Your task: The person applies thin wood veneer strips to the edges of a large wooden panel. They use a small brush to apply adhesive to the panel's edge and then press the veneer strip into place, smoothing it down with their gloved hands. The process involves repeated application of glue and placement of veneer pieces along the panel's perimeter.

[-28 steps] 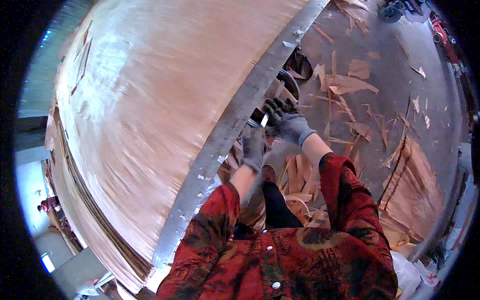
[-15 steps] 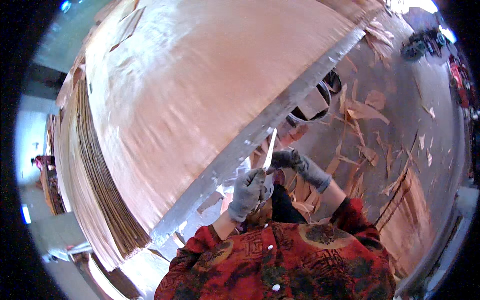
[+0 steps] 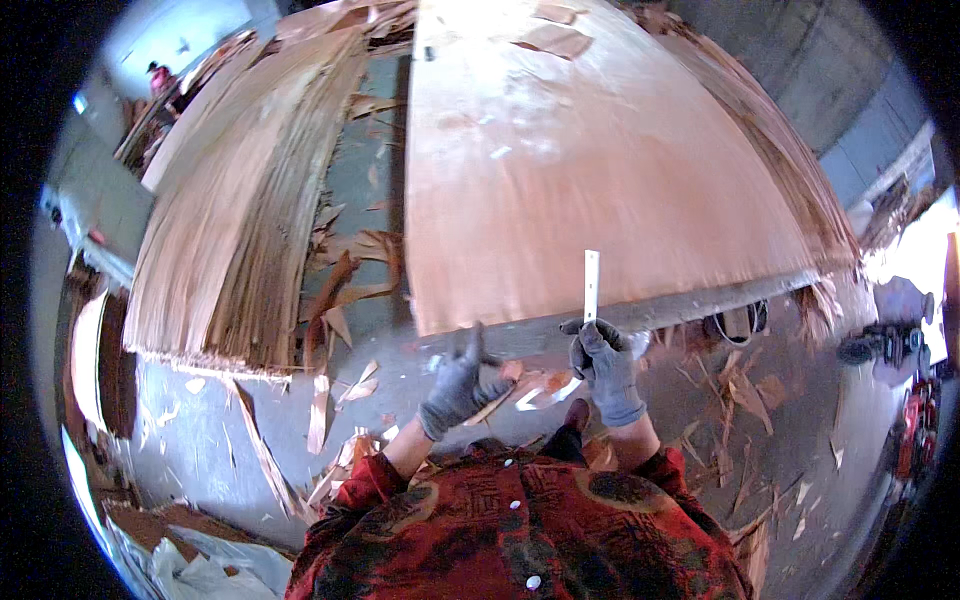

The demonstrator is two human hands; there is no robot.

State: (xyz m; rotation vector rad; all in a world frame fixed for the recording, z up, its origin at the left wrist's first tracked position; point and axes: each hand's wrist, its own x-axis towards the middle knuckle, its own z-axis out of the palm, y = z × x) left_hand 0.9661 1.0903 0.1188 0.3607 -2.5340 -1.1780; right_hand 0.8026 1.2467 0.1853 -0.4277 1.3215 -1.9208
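In my gloved right hand (image 3: 608, 372) a narrow white strip (image 3: 591, 285) stands up from the closed fingers, over the near edge of a broad, pale pinkish veneer sheet (image 3: 600, 190). My gloved left hand (image 3: 458, 392) is open with nothing in it, just short of that edge. A grey ledge (image 3: 520, 337) runs under the sheet's front. Below it at the right is part of a dark round container (image 3: 740, 342).
At the left lies a long stack of veneer (image 3: 215, 240), split from the sheet by a gap with scraps. Veneer scraps (image 3: 250, 435) litter the floor. A vehicle (image 3: 885, 350) stands at the far right, and another person (image 3: 160, 80) is in the upper left background.
The view has swung to face the sheet squarely. The white strip has passed from my left hand to my right, and my left hand has opened.
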